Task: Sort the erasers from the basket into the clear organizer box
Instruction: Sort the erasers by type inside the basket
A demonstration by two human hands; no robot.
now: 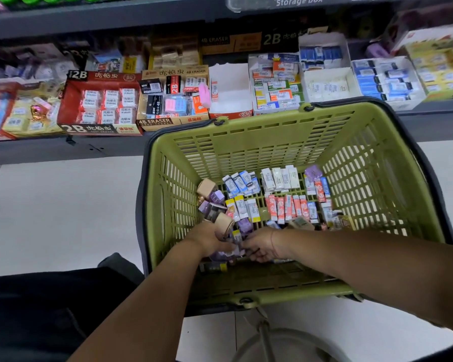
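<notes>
1. My left forearm: bare, reaching forward from lower left
2. My left grip (pixel 211 237): fingers curled round purple packets (pixel 224 255)
3. My right forearm: bare, entering from the right edge, thin band at the wrist
4. My right grip (pixel 261 247): fingers bent toward the left grip, just beside it; hold unclear

Basket (pixel 259 147) open from above
I see slatted walls (pixel 178 199) closing all four sides, erasers (pixel 280 207) crowding the far bottom, and bare floor tiles (pixel 63 218) free leftward.
</notes>
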